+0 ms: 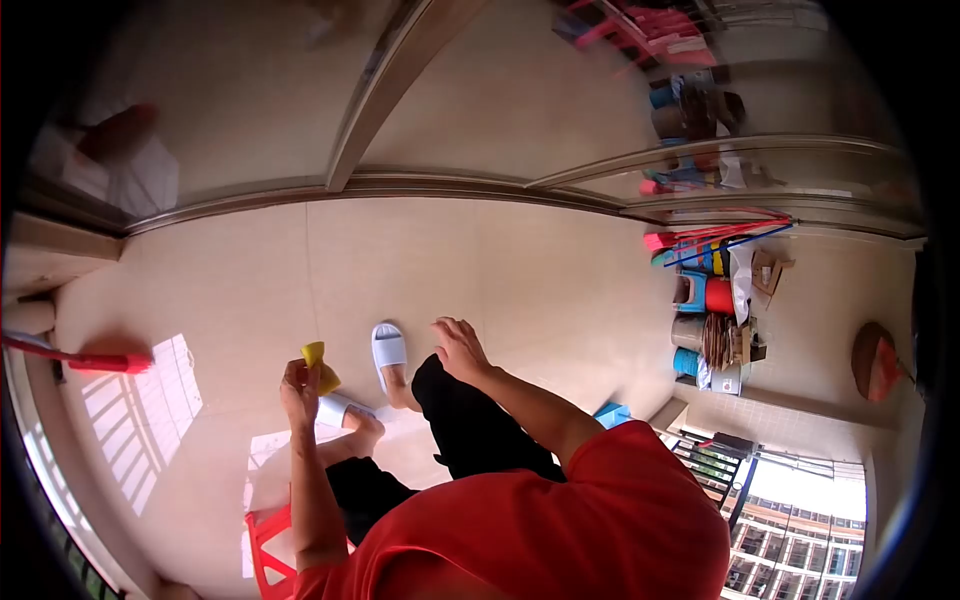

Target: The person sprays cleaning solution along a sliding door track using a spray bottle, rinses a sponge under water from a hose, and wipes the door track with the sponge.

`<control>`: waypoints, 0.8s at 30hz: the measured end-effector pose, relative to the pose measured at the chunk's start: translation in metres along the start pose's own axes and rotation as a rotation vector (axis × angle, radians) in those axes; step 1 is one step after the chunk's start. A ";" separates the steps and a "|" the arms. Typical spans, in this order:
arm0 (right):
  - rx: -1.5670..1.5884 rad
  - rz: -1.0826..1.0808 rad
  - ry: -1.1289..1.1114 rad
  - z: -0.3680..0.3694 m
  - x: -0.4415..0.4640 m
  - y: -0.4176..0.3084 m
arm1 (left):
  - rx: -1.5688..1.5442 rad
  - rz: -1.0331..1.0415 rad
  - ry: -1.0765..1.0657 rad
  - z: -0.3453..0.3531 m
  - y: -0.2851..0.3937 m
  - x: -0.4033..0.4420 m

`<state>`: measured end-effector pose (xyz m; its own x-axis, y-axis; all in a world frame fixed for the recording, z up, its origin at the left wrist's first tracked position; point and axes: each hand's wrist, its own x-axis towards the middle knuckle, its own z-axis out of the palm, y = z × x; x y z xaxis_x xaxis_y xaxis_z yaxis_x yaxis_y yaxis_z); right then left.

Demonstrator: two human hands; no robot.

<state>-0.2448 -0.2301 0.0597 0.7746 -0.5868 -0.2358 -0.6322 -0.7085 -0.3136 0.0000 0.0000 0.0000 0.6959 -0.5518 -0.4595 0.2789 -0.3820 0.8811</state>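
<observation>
My left hand (300, 392) is closed on a yellow sponge (327, 376), whose two ends stick out past the fingers. It hangs above the pale floor, near one of the white slippers (341, 410). My right hand (460, 350) is held out in front of my dark-clad knee, fingers stretched and somewhat apart, holding nothing. The other white slipper (388, 345) lies just left of that hand, with my foot in it.
Glass sliding doors (450, 110) with a floor track run across the far side. Brooms (715, 232), a red bucket (719, 295) and stacked cardboard (717, 342) stand at right. A red plastic stool (268, 545) is close on my left; a red-headed tool (110, 362) lies farther left.
</observation>
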 end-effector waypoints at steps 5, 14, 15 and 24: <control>0.140 0.526 -0.056 -0.110 -0.126 0.045 | 0.181 0.037 0.064 -0.090 0.069 -0.066; 0.025 1.106 -0.115 -0.238 -0.316 0.040 | 0.754 0.023 0.121 -0.205 0.144 -0.149; 0.097 1.139 -0.132 -0.247 -0.321 0.032 | 0.757 0.035 0.113 -0.207 0.154 -0.153; 0.384 0.777 -0.116 -0.220 -0.326 0.046 | 0.386 0.099 0.298 -0.228 0.188 -0.157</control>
<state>-0.5306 -0.1577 0.3243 0.1366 -0.7901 -0.5976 -0.9487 0.0693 -0.3084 0.0942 0.1833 0.2635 0.8813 -0.3850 -0.2740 -0.0242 -0.6158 0.7875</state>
